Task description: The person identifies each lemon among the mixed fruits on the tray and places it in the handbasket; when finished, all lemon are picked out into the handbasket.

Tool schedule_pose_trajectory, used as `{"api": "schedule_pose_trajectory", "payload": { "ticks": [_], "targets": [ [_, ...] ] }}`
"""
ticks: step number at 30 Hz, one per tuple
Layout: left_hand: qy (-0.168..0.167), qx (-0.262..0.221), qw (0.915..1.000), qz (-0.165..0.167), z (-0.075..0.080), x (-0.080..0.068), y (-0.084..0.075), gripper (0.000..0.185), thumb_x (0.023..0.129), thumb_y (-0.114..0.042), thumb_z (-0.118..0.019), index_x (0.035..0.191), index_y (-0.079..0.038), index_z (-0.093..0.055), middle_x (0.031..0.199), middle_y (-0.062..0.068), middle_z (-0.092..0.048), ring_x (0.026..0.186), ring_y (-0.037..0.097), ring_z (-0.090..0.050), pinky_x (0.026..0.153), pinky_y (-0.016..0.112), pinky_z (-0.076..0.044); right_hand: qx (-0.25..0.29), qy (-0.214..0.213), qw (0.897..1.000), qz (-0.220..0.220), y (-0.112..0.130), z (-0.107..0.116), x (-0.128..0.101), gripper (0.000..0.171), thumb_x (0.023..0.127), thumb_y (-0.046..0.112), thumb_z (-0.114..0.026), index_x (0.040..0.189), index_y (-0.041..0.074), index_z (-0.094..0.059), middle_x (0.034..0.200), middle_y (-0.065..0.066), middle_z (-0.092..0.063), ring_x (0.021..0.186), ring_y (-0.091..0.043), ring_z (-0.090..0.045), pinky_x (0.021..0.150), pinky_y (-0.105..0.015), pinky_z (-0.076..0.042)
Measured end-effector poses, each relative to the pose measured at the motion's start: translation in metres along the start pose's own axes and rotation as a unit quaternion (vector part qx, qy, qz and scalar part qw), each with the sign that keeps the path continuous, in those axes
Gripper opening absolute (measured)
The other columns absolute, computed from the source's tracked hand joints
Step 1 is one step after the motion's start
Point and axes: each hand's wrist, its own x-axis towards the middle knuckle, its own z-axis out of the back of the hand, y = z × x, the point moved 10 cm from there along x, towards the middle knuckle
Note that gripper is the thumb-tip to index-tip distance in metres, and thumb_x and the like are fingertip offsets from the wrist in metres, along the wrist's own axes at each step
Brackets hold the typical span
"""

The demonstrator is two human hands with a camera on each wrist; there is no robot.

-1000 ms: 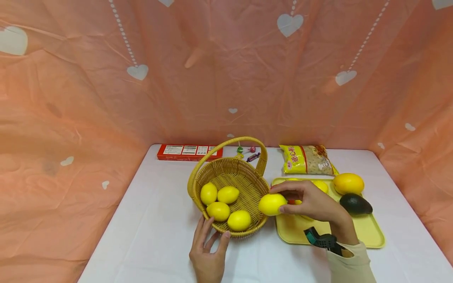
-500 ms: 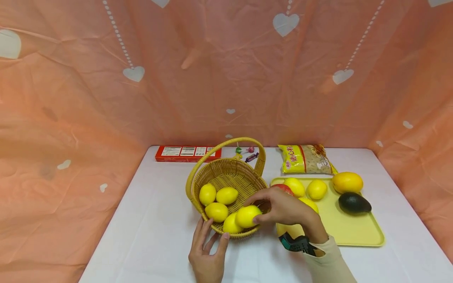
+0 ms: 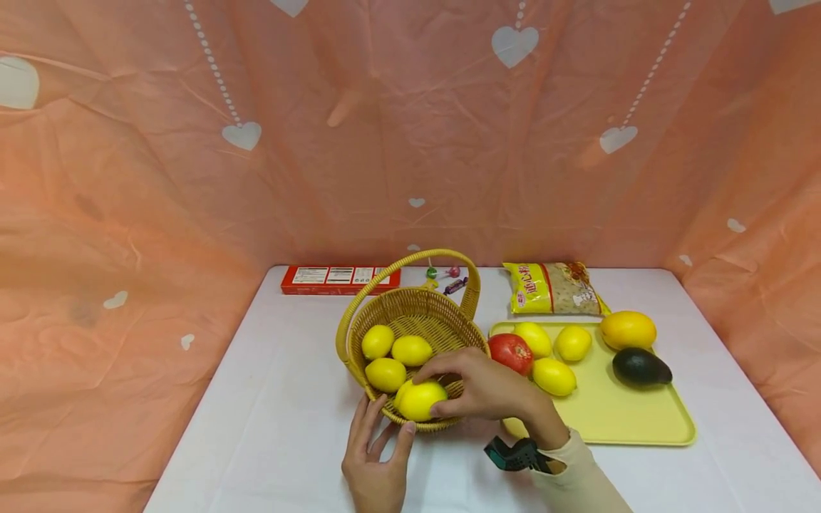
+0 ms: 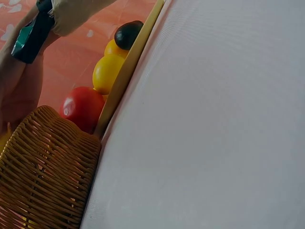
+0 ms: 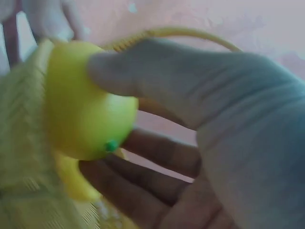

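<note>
Over the front of the wicker basket (image 3: 442,313), my right hand (image 3: 490,388) holds a yellow lemon (image 3: 420,402) between thumb and fingers. The right wrist view shows the same lemon (image 5: 81,105) with a small green spot at its end, and another lemon (image 5: 76,179) below it. Several more lemons (image 3: 412,350) lie on the basket's left side; one is mostly hidden behind the held lemon. My left hand (image 3: 378,456) touches the basket's front left rim with spread fingers and thumb. In the left wrist view the basket wall (image 4: 47,176) fills the lower left corner.
Right of the basket, a yellow tray (image 3: 616,424) bears a red round fruit (image 3: 511,354), several lemons (image 3: 554,376), an avocado (image 3: 641,367) and a mango (image 3: 628,330). Behind stand a food packet (image 3: 554,288), a red box (image 3: 340,280) and wrapped candies (image 3: 455,285).
My right hand has moved left from beside the tray, bringing the lemon into the basket's front. Lemons there have shifted slightly, and the red fruit now shows. My left hand has stayed at the rim.
</note>
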Motion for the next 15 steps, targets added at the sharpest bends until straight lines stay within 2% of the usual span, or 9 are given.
{"api": "schedule_pose_trajectory", "payload": {
  "ticks": [4, 7, 10, 15],
  "targets": [
    [0.0, 0.003, 1.0, -0.005, -0.001, -0.001, -0.001, 0.052, 0.088, 0.001, -0.09, 0.138, -0.002, -0.074, 0.161, 0.025, -0.053, 0.131, -0.003, -0.061, 0.098, 0.022, -0.066, 0.0, -0.007, 0.999, -0.032, -0.011, 0.017, -0.014, 0.038, 0.092, 0.018, -0.088, 0.129, 0.019, -0.08, 0.127, 0.004, -0.079, 0.112, -0.011, -0.071, 0.1, -0.042, -0.068],
    [-0.001, 0.008, 1.0, -0.003, 0.0, -0.001, 0.0, 0.053, 0.089, 0.001, -0.09, 0.138, -0.002, -0.074, 0.161, 0.024, -0.053, 0.132, -0.003, -0.061, 0.098, 0.024, -0.067, -0.012, 0.0, 0.998, -0.068, -0.022, 0.02, -0.021, 0.039, 0.091, 0.017, -0.088, 0.129, 0.02, -0.081, 0.125, 0.007, -0.079, 0.108, -0.009, -0.07, 0.098, -0.042, -0.068],
    [-0.001, 0.011, 0.9999, 0.002, 0.0, -0.001, 0.001, 0.053, 0.089, 0.0, -0.09, 0.139, -0.003, -0.074, 0.162, 0.022, -0.053, 0.131, -0.004, -0.061, 0.098, 0.025, -0.067, -0.021, 0.019, 0.996, -0.079, -0.026, 0.011, -0.019, 0.038, 0.091, 0.019, -0.089, 0.128, 0.021, -0.081, 0.124, 0.008, -0.08, 0.107, -0.006, -0.069, 0.099, -0.037, -0.067],
    [-0.001, 0.006, 1.0, 0.005, 0.0, 0.0, -0.001, 0.053, 0.088, -0.001, -0.091, 0.139, -0.004, -0.074, 0.161, 0.023, -0.054, 0.13, -0.004, -0.062, 0.098, 0.025, -0.067, -0.011, 0.03, 0.998, -0.051, -0.02, -0.009, -0.002, 0.038, 0.093, 0.026, -0.09, 0.129, 0.02, -0.081, 0.124, 0.008, -0.08, 0.108, -0.005, -0.069, 0.1, -0.028, -0.065]
  ]
}}
